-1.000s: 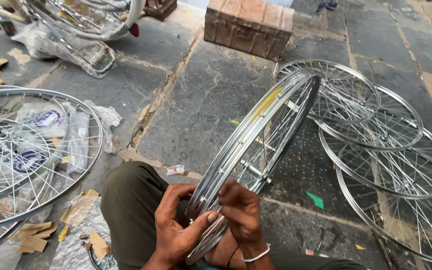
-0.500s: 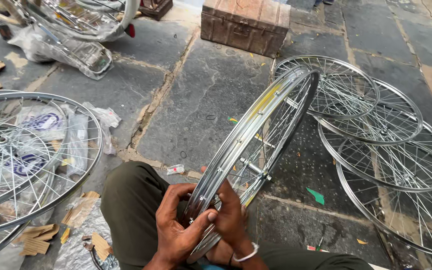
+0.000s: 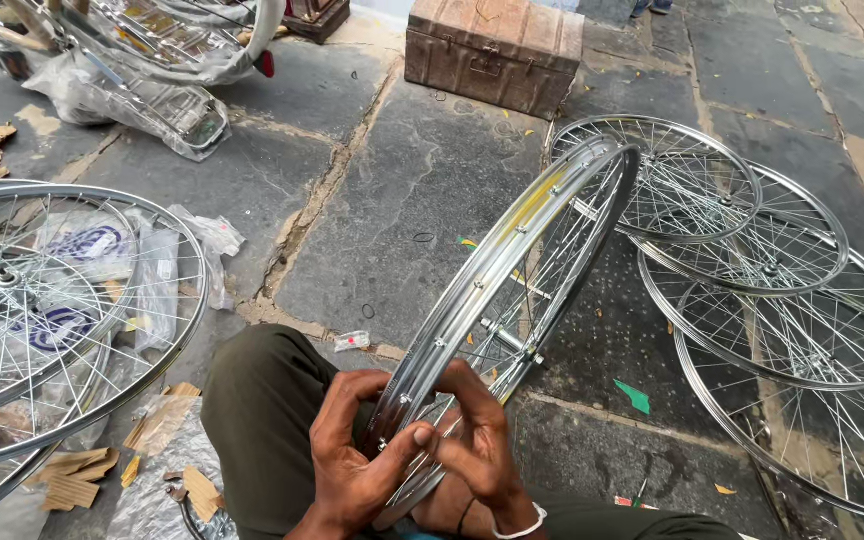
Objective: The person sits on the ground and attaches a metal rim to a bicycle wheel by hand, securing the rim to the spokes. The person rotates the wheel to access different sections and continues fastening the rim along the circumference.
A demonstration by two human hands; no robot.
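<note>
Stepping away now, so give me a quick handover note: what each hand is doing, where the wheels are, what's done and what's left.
Left hand: grips the near edge of the upright wheel rim, thumb across it.
Right hand: fingers on the same edge, at the spoke ends.
The rim stands on edge over the lap, hub and spokes fitted.
Finished-looking spoked wheels lie flat on the right and on the left.
Metal trunk stands ahead.
Done: spokes laced. Left: cannot tell how many spoke ends still need attention.

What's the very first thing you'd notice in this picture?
The shiny wheel rim standing on edge in the middle, held at its near end by the left hand and right hand. Then the spoked wheels: a pile flat on the stone floor at right, more at left.
</note>
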